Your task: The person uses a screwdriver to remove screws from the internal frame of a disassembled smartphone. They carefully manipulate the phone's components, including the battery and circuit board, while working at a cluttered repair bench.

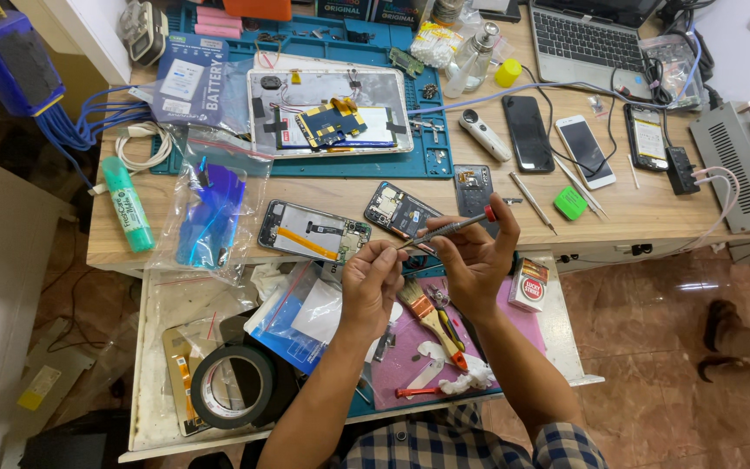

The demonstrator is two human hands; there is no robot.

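A wooden desk [635,217] filled the upper half of the frame, with an open drawer [154,347] below it at lower left. A blue mat [444,161] lay at upper centre, bearing an opened tablet [327,113]. A laptop [588,35] sat at the upper right, and a grey box [731,165] lay at the right edge. A roll of black tape [234,386] rested in the drawer, near a brush [431,317] on a purple pad. Two opened phones [314,233] lay at the desk's front edge, centre of frame. Just below them the right hand [475,260] gripped a screwdriver [449,228] with a red cap, its shaft slanting down to the left. The left hand [371,282] was pinched closed at the tool's tip; whatever small part it held was too tiny to make out
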